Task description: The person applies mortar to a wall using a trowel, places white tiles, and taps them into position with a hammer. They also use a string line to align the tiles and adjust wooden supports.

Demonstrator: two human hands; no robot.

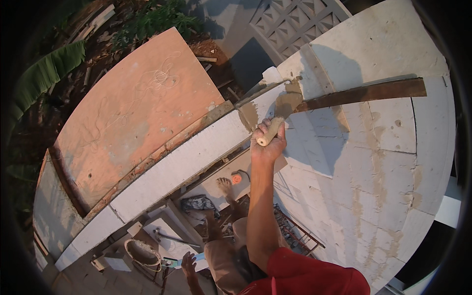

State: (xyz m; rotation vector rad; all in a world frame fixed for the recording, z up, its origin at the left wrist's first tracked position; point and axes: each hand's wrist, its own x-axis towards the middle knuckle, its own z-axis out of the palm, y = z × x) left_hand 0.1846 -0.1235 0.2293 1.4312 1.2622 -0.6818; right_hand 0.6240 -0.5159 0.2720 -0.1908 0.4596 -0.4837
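Note:
My right hand [269, 142] is closed around the pale wooden handle of a trowel [288, 104]. Its blade lies over the top of a white block wall [169, 169], at the corner where a second wall meets it. Wet grey mortar [250, 114] is smeared on the blocks to the left of the blade, with more by its far end. Down by my leg hangs my left hand [188, 265], fingers apart and holding nothing visible. Beside it is a light-blue and green item [170, 262], too small to make out.
A brown strip [364, 95] juts from the right-hand block wall [388, 128]. Beyond the wall is an orange-painted slab [132, 118] with loose string. Below, near my bare foot [224, 186], are an orange round object [236, 178], a mortar bucket [142, 253] and a long-handled tool [174, 238].

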